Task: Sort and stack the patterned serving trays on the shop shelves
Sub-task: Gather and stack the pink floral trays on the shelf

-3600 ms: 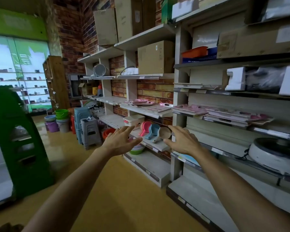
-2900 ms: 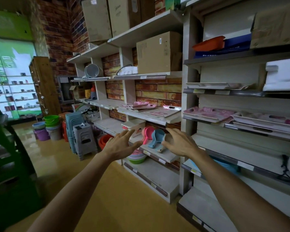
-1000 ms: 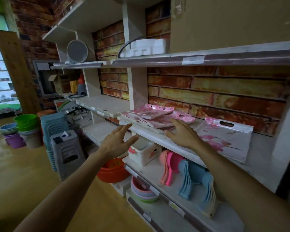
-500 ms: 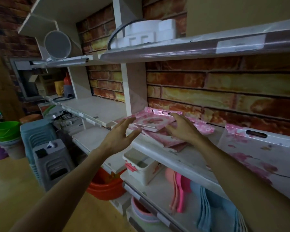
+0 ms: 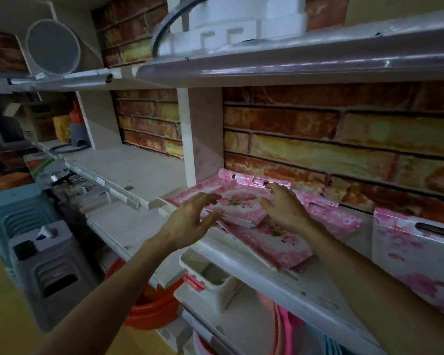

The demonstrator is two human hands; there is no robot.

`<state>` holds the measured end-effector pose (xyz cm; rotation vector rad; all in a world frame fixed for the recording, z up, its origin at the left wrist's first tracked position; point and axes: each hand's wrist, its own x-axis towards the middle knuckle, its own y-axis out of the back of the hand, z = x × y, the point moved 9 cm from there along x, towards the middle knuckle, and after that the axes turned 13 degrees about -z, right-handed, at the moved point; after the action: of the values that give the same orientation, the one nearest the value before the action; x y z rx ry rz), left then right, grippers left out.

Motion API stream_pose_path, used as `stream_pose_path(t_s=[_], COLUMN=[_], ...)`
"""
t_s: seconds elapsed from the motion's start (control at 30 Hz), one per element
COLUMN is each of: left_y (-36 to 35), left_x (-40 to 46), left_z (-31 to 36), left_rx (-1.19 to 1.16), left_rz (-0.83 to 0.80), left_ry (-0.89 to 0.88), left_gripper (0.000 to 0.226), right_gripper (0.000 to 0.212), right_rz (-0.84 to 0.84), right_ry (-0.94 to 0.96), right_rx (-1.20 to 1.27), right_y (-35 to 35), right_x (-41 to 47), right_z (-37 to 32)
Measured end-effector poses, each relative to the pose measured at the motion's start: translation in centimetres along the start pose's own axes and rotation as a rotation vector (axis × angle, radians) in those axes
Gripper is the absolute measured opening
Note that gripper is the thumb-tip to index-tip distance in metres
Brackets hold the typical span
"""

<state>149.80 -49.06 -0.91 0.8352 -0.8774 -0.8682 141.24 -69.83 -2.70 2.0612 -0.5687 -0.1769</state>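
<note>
1. Stools (image 5: 46,272), grey and blue plastic, stand stacked at far left on the floor, below a round grey mesh disc (image 5: 53,47) leaning on the upper shelf.
2. We see our left hand (image 5: 190,221) hovering with fingers spread and released, at the near left edge of the top pink floral tray (image 5: 237,203), holding nothing.
3. Our right hand (image 5: 283,208) lies over the same tray, straight fingers reaching to its far handle rim; its grip is loose, not clenched.
4. The patterned trays sit in an untidy pile on the middle shelf (image 5: 254,275) against the brick wall.
5. A separate floral tray (image 5: 415,254) lies at far right.
</note>
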Motion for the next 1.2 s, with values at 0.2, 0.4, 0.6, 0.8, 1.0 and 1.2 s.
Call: stream_pose_path(t_s=[0.2, 0.4, 0.6, 0.8, 1.0, 1.2], left_y=[-3.5, -6.2, -5.3, -4.5, -1.2, 0.3], left_x=[5.3, 8.5, 9.6, 11.1, 11.6, 11.6], left_z=[-2.1, -3.1, -2.7, -2.6, -2.0, -2.5], left_rx=[0.138, 0.19, 0.225, 0.171, 0.134, 0.1], left_rz=[-0.179, -0.361, -0.283, -0.224, -0.095, -0.1], left_ry=[-0.226, -0.486, -0.748, -0.802, -0.847, -0.827], left_gripper=[0.038, 0.031, 0.029, 0.038, 0.036, 0.037], right_gripper=[0.044, 0.037, 0.031, 0.043, 0.022, 0.026], right_rz=[0.056, 0.129, 0.157, 0.146, 0.099, 0.109], right_ry=[-0.133, -0.295, -0.498, -0.702, -0.699, -0.699], right_rx=[0.007, 0.048, 0.082, 0.241, 0.558, 0.532], right_y=[-0.2, 0.5, 0.5, -0.6, -1.8, -2.8], right_x=[3.4, 5.1, 5.2, 5.5, 7.0, 8.4], right_z=[2.4, 3.4, 3.9, 5.3, 3.7, 3.6])
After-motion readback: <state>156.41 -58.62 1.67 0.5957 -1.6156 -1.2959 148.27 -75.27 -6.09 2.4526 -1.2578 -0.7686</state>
